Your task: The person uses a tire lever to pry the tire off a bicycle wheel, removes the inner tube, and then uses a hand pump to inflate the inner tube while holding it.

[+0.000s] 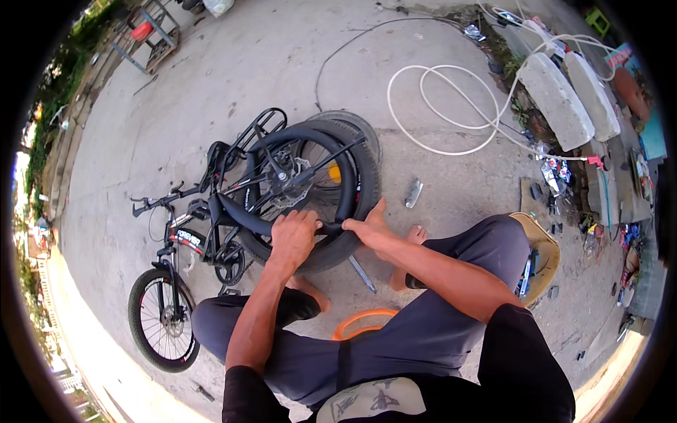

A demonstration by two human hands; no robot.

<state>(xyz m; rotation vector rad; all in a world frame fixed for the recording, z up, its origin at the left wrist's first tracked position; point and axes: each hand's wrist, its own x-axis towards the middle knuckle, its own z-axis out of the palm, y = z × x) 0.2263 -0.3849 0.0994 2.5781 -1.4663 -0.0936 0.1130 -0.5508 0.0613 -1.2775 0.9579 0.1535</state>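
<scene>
A bicycle (189, 242) lies on its side on the concrete, its rear wheel (282, 176) in the middle of the view, showing a brake disc. A loose black inner tube (242, 217) lies in a ring over this wheel and its tire (367, 177). My left hand (291, 236) grips the tube at the wheel's near side, fingers curled round it. Just to its right, my right hand (367, 227) holds the same tube, thumb on top and fingers down beside the tire. A metal tool (362, 273) lies below the wheel, between my bare feet.
A coiled white hose (444, 150) lies at upper right beside concrete blocks (553, 99) and litter. A yellow basin with tools (541, 262) is by my right knee, an orange ring-shaped object (356, 317) between my legs. A metal rack (156, 44) stands at upper left.
</scene>
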